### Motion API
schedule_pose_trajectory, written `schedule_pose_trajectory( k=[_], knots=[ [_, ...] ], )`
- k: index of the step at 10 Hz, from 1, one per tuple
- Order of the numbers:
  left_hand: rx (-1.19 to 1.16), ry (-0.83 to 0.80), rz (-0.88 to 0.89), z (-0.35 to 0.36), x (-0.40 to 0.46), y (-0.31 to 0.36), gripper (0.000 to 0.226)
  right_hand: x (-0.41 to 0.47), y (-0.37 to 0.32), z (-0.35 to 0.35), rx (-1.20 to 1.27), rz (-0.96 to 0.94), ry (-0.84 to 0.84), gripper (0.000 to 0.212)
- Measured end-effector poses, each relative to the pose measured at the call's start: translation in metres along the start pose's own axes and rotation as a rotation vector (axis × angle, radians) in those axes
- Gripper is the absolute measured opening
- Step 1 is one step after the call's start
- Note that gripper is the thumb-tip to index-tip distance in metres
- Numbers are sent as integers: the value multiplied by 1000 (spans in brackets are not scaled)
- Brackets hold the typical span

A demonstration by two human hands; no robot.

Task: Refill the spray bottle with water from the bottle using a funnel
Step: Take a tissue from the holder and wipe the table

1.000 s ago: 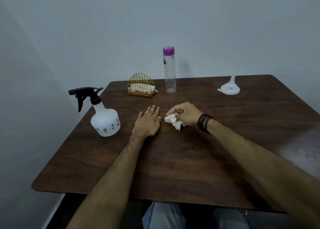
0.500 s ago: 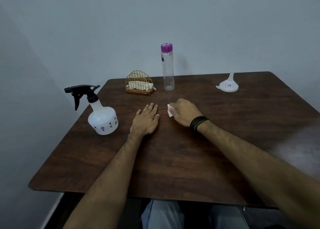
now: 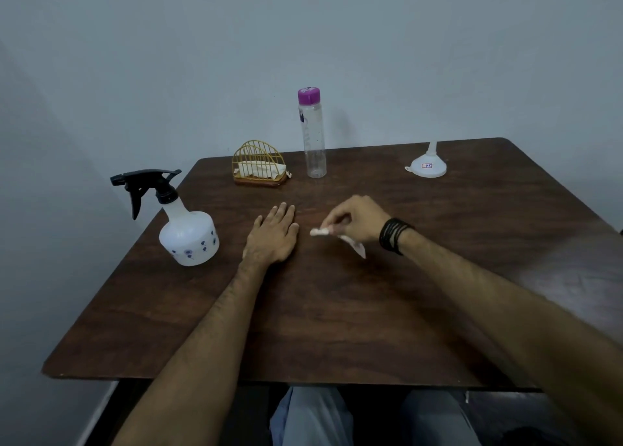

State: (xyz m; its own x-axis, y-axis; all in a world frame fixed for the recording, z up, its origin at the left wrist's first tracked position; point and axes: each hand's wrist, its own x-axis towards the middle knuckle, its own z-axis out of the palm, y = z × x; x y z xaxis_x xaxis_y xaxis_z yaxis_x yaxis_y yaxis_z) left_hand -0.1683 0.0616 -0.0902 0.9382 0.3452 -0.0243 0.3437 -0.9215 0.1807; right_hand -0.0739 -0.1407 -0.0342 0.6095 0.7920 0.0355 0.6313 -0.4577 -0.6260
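Fingers (image 3: 332, 224) of the right hand (image 3: 357, 219) pinch a tissue (image 3: 320, 232); left hand (image 3: 273, 236) rests flat, fingers straight. It should wipe the surface (image 3: 337, 310) with light, even strokes.

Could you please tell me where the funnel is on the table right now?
The funnel sits upside down at the table's far right, spout up, well right of the clear bottle and beyond the right hand.
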Motion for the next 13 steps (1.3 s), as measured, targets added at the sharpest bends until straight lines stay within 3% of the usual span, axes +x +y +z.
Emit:
schedule_pose_trajectory(
  k=[1,2,4,5,6,7,8,9,10,11,13],
  knots=[
    [5,-4,4,-1,1,-1,57,22,17,-19,14,120,291,15],
    [-2,-13,2,-1,2,-2,57,36,37,-21,-160,213,261,22],
    [2,-3,4,0,4,-2,57,21,38,-2,-259,81,184,21],
    [8,-14,-2,1,3,-2,57,3,30,2,-176,-27,99,16],
    [8,-13,-6,1,2,-1,57,-8,29,1,-48,-77,-94,15],
    [4,-13,-2,0,2,0,57,-12,27,-7,393,38,-178,16],
    [6,-15,0,-1,2,-1,57,-10,34,-12,568,180,8,16],
    [-10,-14,5,-1,2,-2,57,-7,42,-8,153,164,182,10],
    [-12,-12,5,-1,1,-2,57,-5,46,1,-28,120,243,16],
    [-10,-15,4,-2,1,-1,57,-5,51,11,-105,93,313,29],
    [8,-9,-8,0,1,1,57,-26,28,37,-79,-95,246,12]
  ],
)
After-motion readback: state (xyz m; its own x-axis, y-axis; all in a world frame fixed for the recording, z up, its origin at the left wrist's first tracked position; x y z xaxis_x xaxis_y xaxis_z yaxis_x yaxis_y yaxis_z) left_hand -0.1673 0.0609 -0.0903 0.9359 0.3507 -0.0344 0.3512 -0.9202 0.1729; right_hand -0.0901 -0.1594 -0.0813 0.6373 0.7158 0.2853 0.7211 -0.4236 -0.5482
